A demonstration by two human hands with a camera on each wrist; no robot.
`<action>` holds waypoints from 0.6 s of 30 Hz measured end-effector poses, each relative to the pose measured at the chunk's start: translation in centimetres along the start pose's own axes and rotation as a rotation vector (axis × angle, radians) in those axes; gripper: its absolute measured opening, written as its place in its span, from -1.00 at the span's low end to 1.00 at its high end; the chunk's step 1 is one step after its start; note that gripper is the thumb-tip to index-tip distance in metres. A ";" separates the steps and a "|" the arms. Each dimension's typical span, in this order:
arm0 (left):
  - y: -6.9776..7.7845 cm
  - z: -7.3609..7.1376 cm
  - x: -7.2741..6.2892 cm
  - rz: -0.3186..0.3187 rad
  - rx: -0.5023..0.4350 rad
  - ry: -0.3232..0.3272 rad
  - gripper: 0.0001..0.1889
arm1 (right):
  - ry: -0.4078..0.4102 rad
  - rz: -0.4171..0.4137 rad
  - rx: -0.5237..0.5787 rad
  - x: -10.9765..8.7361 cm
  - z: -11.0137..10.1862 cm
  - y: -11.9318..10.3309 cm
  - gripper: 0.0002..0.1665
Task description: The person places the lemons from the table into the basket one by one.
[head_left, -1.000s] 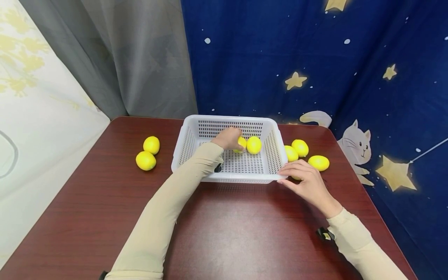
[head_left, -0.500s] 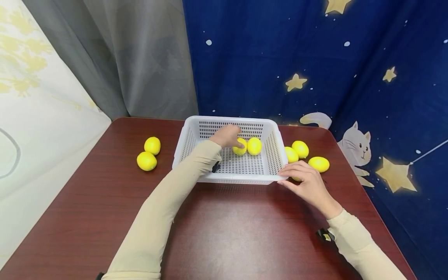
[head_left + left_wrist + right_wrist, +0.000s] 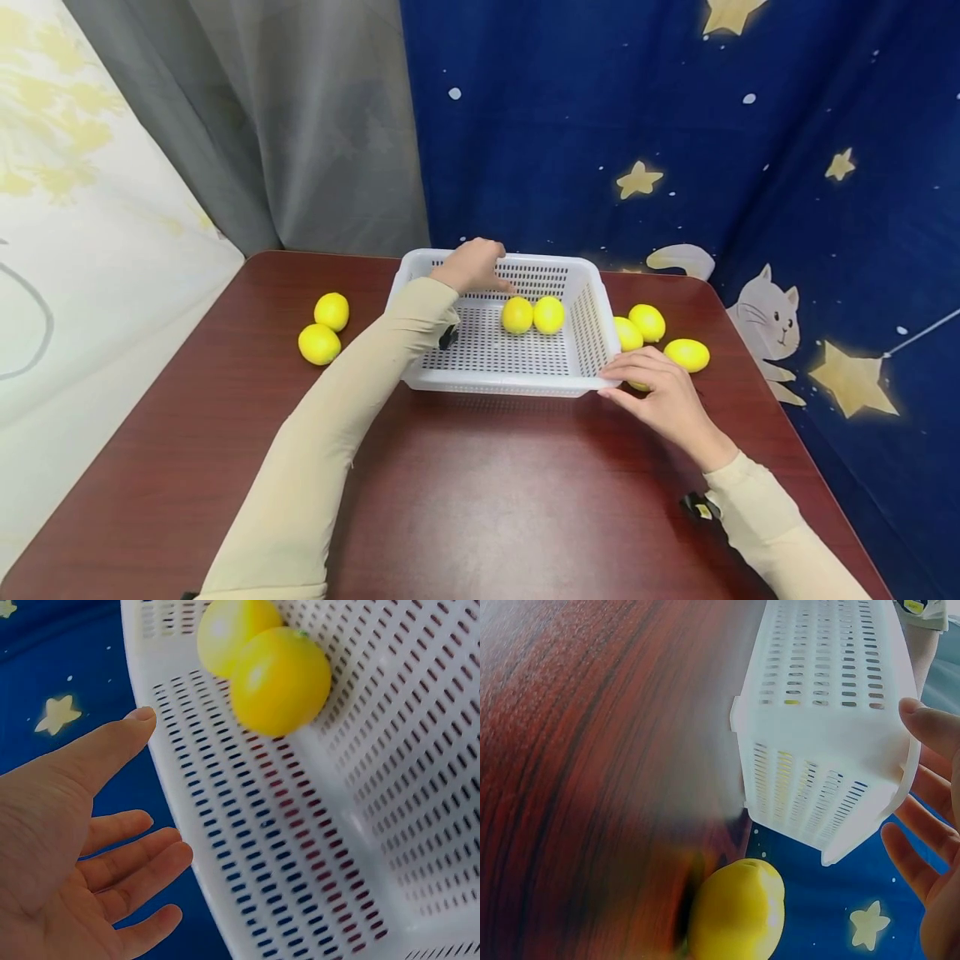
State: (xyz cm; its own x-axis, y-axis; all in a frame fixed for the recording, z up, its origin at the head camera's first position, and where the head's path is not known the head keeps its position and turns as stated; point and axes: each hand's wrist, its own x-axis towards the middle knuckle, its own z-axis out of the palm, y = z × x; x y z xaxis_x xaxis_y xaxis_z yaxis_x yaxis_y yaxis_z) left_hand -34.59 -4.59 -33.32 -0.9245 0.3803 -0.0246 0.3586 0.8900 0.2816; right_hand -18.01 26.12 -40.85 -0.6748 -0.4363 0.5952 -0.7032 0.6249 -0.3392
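A white perforated plastic basket (image 3: 517, 385) stands at the far side of the table. Two lemons lie side by side inside it, a left one (image 3: 517, 316) and a right one (image 3: 549, 315). My left hand (image 3: 475, 267) is over the basket's back part, fingers spread and holding nothing. In the left wrist view that hand (image 3: 90, 847) overlaps the basket's rim, apart from the lemons (image 3: 279, 682). My right hand (image 3: 660, 396) pinches the rim at the front right corner, the thumb outside and the fingers over it, as the right wrist view shows.
Two more lemons (image 3: 319, 344) lie on the table left of the basket. Several lemons (image 3: 687, 355) are to its right, one partly hidden behind my right hand. A grey curtain (image 3: 345, 125) and a blue starry curtain (image 3: 555, 125) hang behind the table (image 3: 480, 500).
My left hand has let go of the left lemon in the basket and moved up and back to the left. The right hand stays at the basket's corner.
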 end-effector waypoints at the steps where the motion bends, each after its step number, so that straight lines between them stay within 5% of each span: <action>1: 0.0 -0.3 -0.1 -0.001 0.010 0.003 -0.25 | 0.001 0.001 0.000 0.0 -0.1 0.0 -0.58; 18: -3.0 -2.1 -2.1 -0.018 -0.012 0.026 -0.27 | 0.009 0.001 0.014 -0.2 0.0 0.2 -0.57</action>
State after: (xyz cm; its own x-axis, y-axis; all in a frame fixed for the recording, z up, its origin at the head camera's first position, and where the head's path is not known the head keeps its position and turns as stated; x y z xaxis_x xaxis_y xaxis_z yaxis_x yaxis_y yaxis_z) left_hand -34.01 -8.56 -32.13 -0.9338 0.3578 -0.0051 0.3408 0.8934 0.2928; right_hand -17.99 26.34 -40.99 -0.6734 -0.4301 0.6013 -0.7057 0.6163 -0.3495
